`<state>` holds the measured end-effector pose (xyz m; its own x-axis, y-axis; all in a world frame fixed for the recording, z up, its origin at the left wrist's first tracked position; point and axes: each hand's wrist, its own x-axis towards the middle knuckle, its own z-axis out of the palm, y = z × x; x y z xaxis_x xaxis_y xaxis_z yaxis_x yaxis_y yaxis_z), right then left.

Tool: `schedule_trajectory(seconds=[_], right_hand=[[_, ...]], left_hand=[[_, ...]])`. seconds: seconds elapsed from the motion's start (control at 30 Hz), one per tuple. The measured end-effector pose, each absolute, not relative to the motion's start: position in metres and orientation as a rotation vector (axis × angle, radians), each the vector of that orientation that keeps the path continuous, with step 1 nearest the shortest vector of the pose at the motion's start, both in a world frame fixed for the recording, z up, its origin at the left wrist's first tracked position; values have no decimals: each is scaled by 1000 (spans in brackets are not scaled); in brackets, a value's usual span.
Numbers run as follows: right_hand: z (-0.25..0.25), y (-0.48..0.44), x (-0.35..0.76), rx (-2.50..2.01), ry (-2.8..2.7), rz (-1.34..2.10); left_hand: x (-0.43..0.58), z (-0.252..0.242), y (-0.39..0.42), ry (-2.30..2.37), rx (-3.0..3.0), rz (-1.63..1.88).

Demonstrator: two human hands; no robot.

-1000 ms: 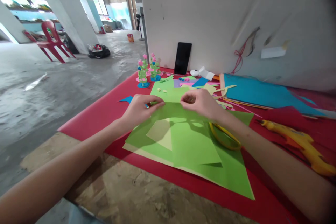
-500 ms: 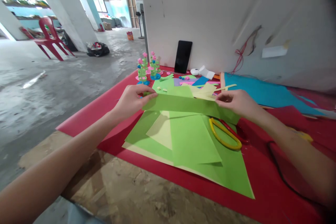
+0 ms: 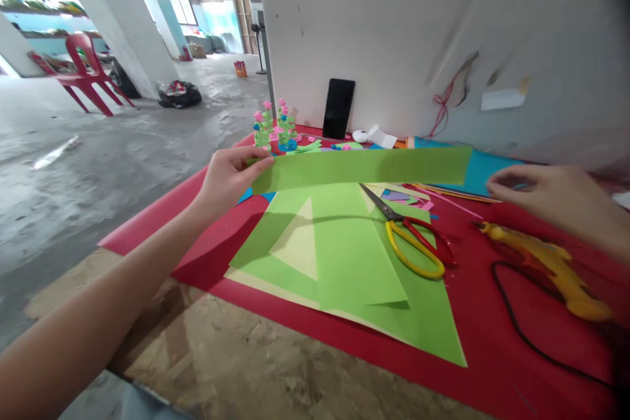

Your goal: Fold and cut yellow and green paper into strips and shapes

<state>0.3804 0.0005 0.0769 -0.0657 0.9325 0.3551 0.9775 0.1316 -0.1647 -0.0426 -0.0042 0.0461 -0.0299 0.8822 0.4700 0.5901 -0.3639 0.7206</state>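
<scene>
left hand [image 3: 226,177] is pinching one end of a green paper strip [image 3: 364,167], which is spanning toward the right hand [image 3: 546,193]. that one is hovering just beyond the other end, fingers curling; can't tell whether tips are meeting. scissors [image 3: 392,214] are lying between the hands, nearer the wearer.

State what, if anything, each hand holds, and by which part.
The left hand grips a green paper strip by its left end; the right hand, apart from the strip, holds nothing visible.
</scene>
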Motion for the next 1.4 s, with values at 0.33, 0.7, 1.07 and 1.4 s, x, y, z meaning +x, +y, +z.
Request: schedule_trajectory(seconds=[0.33,0.7,1.07,1.4], right_hand=[[61,-7,283,-1292,-2259,-101],[45,25,217,-1235,-2638,-18],[52,-17,174,-1111,-2785,-274],[58,-25,176,-1136,-2751,-387]], left_hand=[[-22,30,-10,1394,1989,1053],[-24,20,-7,1426,2479,1081],[1,12,-24,1154,2840,1236],[3,15,-29,1141,2872,1224]])
